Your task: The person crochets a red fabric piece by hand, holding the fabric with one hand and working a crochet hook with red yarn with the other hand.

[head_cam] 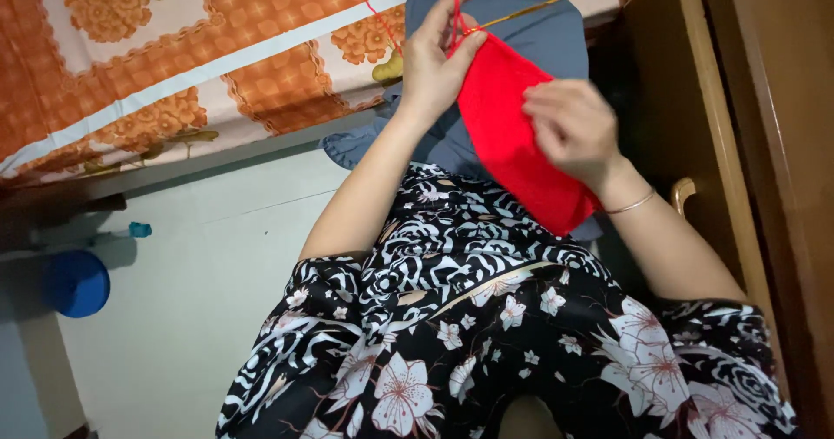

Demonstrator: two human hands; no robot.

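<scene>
Two bare hands are working one red knitted piece [512,135], which is lying over the lap and a grey-blue cloth [539,31], at about 1 o'clock from the picture's middle. Left hand [434,61] is reaching up at 12 o'clock, wrist bent back, fingers half spread, thumb and forefinger pinching the piece's top edge where a red yarn strand [369,5] is running off toward 11 o'clock. Thin golden needle [543,6] is sticking out toward 1 o'clock from that edge. Right hand [569,131] is lying over the fabric's right side at 2 o'clock, fingers curled and pressing on it; whether it is pinching a second needle cannot be told. Judged handling: keeping the yarn lightly taut and the top edge steady is helping even stitches. Orange patterned bed cover [174,66] is lying at 10 o'clock, blue round lid [76,283] at 8 o'clock.
</scene>
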